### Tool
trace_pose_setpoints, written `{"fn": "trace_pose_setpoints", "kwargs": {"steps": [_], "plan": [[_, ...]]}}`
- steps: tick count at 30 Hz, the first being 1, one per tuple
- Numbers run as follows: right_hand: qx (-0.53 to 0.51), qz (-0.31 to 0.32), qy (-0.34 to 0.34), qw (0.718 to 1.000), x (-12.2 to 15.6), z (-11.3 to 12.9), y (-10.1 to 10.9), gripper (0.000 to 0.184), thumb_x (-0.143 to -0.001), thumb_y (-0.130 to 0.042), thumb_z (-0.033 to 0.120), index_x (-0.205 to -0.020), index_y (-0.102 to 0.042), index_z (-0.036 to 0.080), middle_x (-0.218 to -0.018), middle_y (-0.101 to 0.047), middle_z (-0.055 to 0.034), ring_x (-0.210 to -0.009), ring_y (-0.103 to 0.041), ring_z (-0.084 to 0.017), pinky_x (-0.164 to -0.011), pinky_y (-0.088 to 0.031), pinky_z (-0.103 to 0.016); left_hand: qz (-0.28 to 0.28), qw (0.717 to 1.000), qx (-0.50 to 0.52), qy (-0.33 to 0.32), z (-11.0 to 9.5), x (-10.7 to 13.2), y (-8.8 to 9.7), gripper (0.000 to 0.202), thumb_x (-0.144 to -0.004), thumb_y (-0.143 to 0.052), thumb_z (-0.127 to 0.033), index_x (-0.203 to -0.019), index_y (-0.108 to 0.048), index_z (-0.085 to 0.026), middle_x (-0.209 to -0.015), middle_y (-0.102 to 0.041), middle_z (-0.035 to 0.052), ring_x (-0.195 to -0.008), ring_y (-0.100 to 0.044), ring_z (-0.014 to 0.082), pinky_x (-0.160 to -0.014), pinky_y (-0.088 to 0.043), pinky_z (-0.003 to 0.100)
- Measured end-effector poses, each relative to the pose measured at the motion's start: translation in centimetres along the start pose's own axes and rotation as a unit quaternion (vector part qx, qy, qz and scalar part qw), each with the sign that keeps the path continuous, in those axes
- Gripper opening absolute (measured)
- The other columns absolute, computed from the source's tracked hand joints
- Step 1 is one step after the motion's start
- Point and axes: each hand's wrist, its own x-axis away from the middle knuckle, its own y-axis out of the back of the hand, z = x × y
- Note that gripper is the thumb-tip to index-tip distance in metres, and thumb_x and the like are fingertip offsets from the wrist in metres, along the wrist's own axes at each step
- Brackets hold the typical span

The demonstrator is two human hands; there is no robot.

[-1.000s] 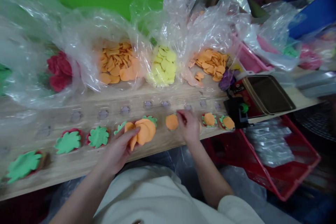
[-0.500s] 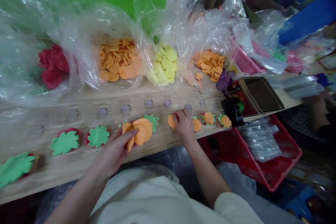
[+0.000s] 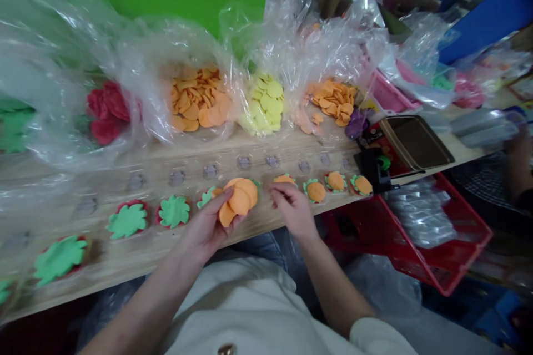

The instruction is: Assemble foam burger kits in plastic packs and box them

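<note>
My left hand (image 3: 212,227) is wrapped round a small fanned stack of orange round foam pieces (image 3: 240,199), held above the row on the table. Close to its right, my right hand (image 3: 291,205) has its fingers curled together, with nothing visible in them. Just behind those fingers lies an orange-topped stack (image 3: 285,178). Further right sit several more stacks with an orange disc (image 3: 315,192) over green, leaf-like foam. Leftward along the row, frilly green pieces (image 3: 174,211) lie on red ones in clear plastic trays, and the held discs partly hide one of them.
Open plastic bags along the back hold red pieces (image 3: 107,111), orange discs (image 3: 200,97) and yellow discs (image 3: 266,102). A black device (image 3: 372,169) and brown tray (image 3: 418,141) stand right, above a red crate (image 3: 447,283). Another person's hand (image 3: 518,150) is at far right.
My right hand has drawn back from the stack, where an orange disc now lies uncovered. The left hand with its discs is closer to the right one. The whole view has shifted.
</note>
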Motion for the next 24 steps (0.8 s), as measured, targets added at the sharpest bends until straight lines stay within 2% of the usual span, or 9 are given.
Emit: {"fn": "trace_pose_setpoints", "kwargs": {"steps": [2, 4, 7, 10, 14, 16, 18, 21, 24], "plan": [[0.087, 0.019, 0.082, 0.993, 0.4, 1.2, -2.2, 0.03, -0.082, -0.052, 0.036, -0.107, -0.061, 0.021, -0.096, -0.06, -0.0073, -0.082, -0.057, -0.017, -0.07, -0.051, -0.031, 0.009, 0.999, 0.009, -0.036, 0.2, 0.0, -0.2, 0.016, -0.079, -0.055, -0.014, -0.094, -0.059, -0.013, -0.085, -0.067, 0.005, -0.066, -0.064, 0.0122, -0.052, -0.053, 0.019], [0.187, 0.012, 0.168, 0.968, 0.8, 1.9, -4.1, 0.037, -0.082, -0.054, 0.037, -0.114, -0.058, 0.02, -0.101, -0.057, -0.0098, -0.093, -0.053, -0.021, -0.082, -0.047, -0.037, 0.017, 0.996, 0.032, -0.079, 0.1, 0.3, -0.2, 0.013, -0.078, -0.055, -0.01, -0.09, -0.06, -0.014, -0.081, -0.067, 0.0026, -0.066, -0.063, 0.0103, -0.055, -0.053, 0.017], [0.244, -0.004, 0.235, 0.941, 1.5, 2.0, -6.2, 0.032, -0.084, -0.051, 0.031, -0.113, -0.058, 0.018, -0.102, -0.056, -0.0106, -0.098, -0.05, -0.022, -0.089, -0.043, -0.039, 0.03, 0.99, 0.084, -0.11, -0.2, 0.7, 0.3, 0.01, -0.081, -0.053, -0.014, -0.087, -0.06, -0.015, -0.081, -0.067, 0.0016, -0.07, -0.064, 0.0102, -0.061, -0.053, 0.018], [0.189, 0.007, 0.232, 0.954, 2.0, 2.0, -7.4, 0.019, -0.084, -0.053, 0.028, -0.099, -0.061, 0.021, -0.097, -0.057, -0.0074, -0.094, -0.052, -0.019, -0.084, -0.045, -0.035, 0.044, 0.987, 0.12, -0.1, -0.6, 0.8, 1.2, 0.012, -0.083, -0.051, -0.02, -0.088, -0.061, -0.014, -0.078, -0.067, 0.0023, -0.066, -0.064, 0.0105, -0.058, -0.053, 0.018], [0.041, 0.115, 0.157, 0.98, 2.2, 3.8, -8.7, 0.013, -0.077, -0.061, 0.03, -0.086, -0.057, 0.021, -0.084, -0.057, -0.0021, -0.072, -0.053, -0.014, -0.063, -0.047, -0.026, 0.024, 0.979, 0.158, -0.128, -1.6, 1.7, 3.8, 0.011, -0.08, -0.054, -0.014, -0.087, -0.061, -0.012, -0.078, -0.068, 0.0037, -0.065, -0.064, 0.0124, -0.058, -0.054, 0.02], [-0.026, 0.209, 0.12, 0.97, 2.1, 5.7, -10.3, 0.015, -0.077, -0.061, 0.031, -0.086, -0.056, 0.02, -0.08, -0.057, -0.0005, -0.066, -0.052, -0.012, -0.058, -0.045, -0.023, 0.003, 0.971, 0.171, -0.165, -2.6, 3.4, 6.5, 0.012, -0.077, -0.056, -0.014, -0.087, -0.061, -0.011, -0.077, -0.068, 0.0048, -0.064, -0.065, 0.0137, -0.058, -0.054, 0.022], [-0.069, 0.324, 0.113, 0.937, 2.2, 8.2, -13.3, 0.017, -0.078, -0.06, 0.031, -0.089, -0.055, 0.02, -0.079, -0.057, 0.0004, -0.066, -0.053, -0.011, -0.058, -0.044, -0.023, -0.017, 0.956, 0.18, -0.232, -3.3, 6.2, 10.6, 0.018, -0.075, -0.059, -0.015, -0.092, -0.061, -0.013, -0.081, -0.069, 0.0045, -0.066, -0.065, 0.0143, -0.06, -0.054, 0.023], [-0.09, 0.461, 0.19, 0.862, 4.3, 12.1, -19.9, 0.018, -0.078, -0.059, 0.028, -0.094, -0.055, 0.02, -0.084, -0.058, 0.0012, -0.071, -0.053, -0.011, -0.063, -0.043, -0.022, -0.055, 0.933, 0.174, -0.31, -2.6, 12.2, 17.7, 0.029, -0.07, -0.063, -0.017, -0.099, -0.06, -0.018, -0.091, -0.069, 0.0043, -0.071, -0.066, 0.0167, -0.061, -0.055, 0.026], [-0.065, 0.56, 0.29, 0.773, 8.6, 14.3, -27.2, 0.014, -0.076, -0.059, 0.025, -0.089, -0.057, 0.018, -0.084, -0.057, 0.002, -0.076, -0.052, -0.01, -0.067, -0.041, -0.022, -0.159, 0.913, 0.181, -0.328, 0.1, 18.2, 24.3, 0.026, -0.069, -0.066, -0.019, -0.094, -0.062, -0.017, -0.082, -0.068, 0.0041, -0.065, -0.065, 0.0159, -0.056, -0.054, 0.024]]}}
